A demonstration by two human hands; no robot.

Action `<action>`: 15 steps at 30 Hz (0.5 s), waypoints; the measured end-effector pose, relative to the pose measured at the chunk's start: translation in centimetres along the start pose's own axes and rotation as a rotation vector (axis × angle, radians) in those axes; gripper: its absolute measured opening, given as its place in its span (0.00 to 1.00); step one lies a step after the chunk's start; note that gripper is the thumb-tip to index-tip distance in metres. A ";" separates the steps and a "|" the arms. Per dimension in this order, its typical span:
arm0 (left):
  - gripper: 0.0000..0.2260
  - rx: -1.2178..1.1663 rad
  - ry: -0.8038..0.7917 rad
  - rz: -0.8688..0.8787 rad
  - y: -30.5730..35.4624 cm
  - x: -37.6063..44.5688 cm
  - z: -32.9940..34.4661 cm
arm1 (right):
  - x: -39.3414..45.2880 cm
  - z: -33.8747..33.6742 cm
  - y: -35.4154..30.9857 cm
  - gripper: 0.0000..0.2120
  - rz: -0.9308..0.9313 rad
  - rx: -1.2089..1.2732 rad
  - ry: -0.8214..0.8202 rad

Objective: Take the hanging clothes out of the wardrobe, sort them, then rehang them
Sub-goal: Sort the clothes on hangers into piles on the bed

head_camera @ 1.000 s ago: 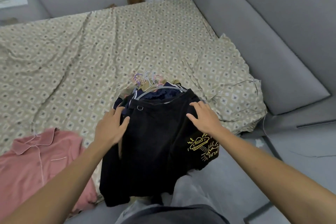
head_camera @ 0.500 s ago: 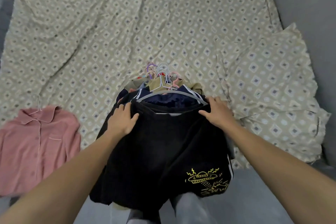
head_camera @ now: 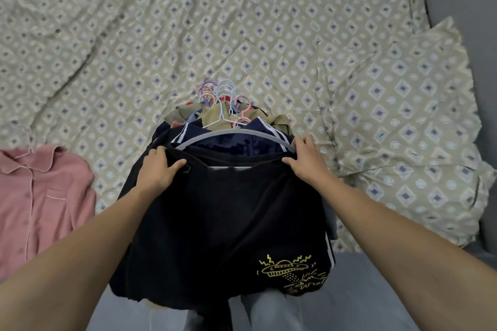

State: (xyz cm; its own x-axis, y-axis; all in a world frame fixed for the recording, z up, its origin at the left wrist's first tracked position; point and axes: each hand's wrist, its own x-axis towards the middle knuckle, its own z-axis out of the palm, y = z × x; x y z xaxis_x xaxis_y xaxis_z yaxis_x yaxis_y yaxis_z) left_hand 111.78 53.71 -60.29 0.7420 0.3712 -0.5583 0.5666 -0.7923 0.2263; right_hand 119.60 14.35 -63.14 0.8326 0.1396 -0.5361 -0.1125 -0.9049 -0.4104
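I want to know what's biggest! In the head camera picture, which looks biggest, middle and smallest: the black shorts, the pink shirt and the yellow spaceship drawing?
1. Black shorts, though nearest the camera.
2. Pink shirt, partly cut off at the picture's edge, so its real rank is unsure.
3. Yellow spaceship drawing, clearly smallest.

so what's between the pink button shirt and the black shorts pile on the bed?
In the head view only bare diamond-patterned bedsheet separates the pink button shirt from the black shorts; they lie apart.
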 end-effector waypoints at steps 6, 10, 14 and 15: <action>0.16 -0.160 -0.050 0.129 -1.1 -4.4 -2.3 | -4.2 -2.1 0.3 0.14 -0.032 0.079 0.019; 0.13 -0.238 -0.016 0.239 -1.3 -8.0 -3.9 | -8.6 -3.9 0.7 0.09 -0.108 0.198 0.040; 0.08 -0.390 0.044 0.366 -1.4 -13.2 -6.6 | -15.3 -6.1 0.2 0.10 -0.170 0.167 0.237; 0.08 -0.416 0.052 0.390 -1.4 -14.7 -7.3 | -17.1 -6.6 0.0 0.11 -0.180 0.171 0.274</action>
State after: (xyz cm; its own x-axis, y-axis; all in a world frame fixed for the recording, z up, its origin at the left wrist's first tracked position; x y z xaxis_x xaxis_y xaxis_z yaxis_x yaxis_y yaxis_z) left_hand 102.73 52.91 -46.59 0.9352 0.1210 -0.3327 0.3326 -0.6224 0.7085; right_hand 108.95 9.33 -49.11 0.9589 0.1569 -0.2364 -0.0209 -0.7919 -0.6103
